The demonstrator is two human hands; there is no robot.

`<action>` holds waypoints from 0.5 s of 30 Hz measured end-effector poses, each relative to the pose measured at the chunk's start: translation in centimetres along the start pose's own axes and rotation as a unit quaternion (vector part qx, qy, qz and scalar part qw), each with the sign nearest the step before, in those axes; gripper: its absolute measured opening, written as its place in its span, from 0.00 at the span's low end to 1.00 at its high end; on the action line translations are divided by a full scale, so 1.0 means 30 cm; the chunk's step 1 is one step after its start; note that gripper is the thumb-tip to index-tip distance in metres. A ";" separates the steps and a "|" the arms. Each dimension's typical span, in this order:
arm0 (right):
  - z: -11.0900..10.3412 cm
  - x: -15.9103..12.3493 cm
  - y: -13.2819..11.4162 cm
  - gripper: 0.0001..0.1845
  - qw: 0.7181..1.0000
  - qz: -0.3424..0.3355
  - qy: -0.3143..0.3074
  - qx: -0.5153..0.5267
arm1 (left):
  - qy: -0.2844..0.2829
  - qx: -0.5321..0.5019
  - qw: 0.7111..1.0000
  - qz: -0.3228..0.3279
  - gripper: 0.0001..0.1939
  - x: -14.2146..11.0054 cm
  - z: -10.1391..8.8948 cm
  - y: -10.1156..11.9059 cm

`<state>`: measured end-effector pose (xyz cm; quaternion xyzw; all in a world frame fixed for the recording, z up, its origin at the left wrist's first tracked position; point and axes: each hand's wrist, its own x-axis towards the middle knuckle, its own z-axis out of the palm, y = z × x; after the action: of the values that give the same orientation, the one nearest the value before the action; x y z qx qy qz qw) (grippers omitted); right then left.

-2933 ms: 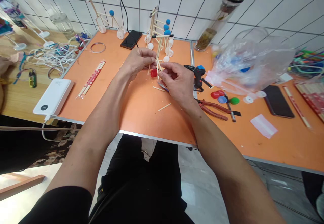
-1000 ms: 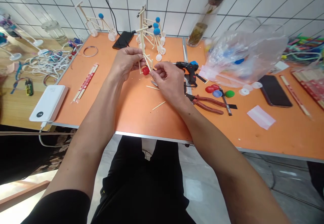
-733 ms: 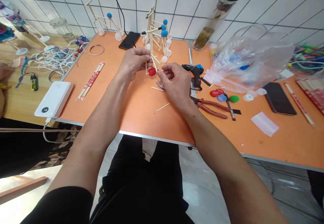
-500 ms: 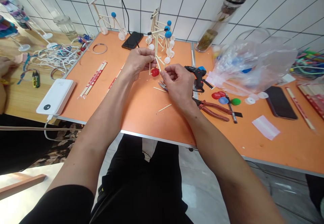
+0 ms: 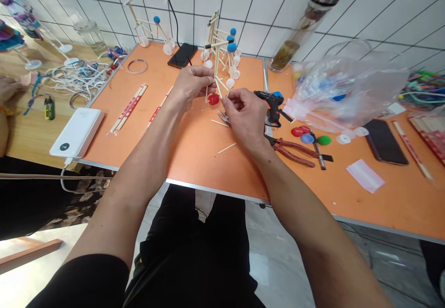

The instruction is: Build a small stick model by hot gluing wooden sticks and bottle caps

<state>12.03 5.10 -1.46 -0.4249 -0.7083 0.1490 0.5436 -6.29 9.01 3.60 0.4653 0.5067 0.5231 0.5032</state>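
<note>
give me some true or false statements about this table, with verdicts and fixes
1. The left hand holds the stick frame. True.
2. The glue gun lies left of the left hand. False: the glue gun lies beside the right hand.
3. The green cap lies right of the blue cap. True.
4. The power bank is black. False: the power bank is white.
5. The stick frame's crossbar has black ends. True.

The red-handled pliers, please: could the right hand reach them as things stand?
Probably yes: the pliers lie beside the right hand, handles uncovered, though its fingers seem to pinch a stick.
</note>
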 end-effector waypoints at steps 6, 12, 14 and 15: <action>-0.002 0.002 0.000 0.22 1.000 0.004 0.003 -0.008 | 0.003 0.004 1.000 -0.006 0.07 0.001 0.004 0.002; -0.001 0.000 0.008 0.20 1.000 0.012 -0.003 0.015 | 0.007 0.008 1.000 0.005 0.05 0.001 0.003 -0.001; -0.001 0.000 0.007 0.19 1.000 0.010 -0.001 0.017 | 0.004 0.007 1.000 0.007 0.05 0.001 0.002 -0.002; 0.000 0.000 0.006 0.20 1.000 0.010 0.001 0.017 | 0.002 0.007 1.000 0.008 0.05 0.001 0.001 -0.002</action>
<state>12.12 5.21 -1.57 -0.4232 -0.7008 0.1663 0.5497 -6.26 9.03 3.54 0.4713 0.5076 0.5245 0.4951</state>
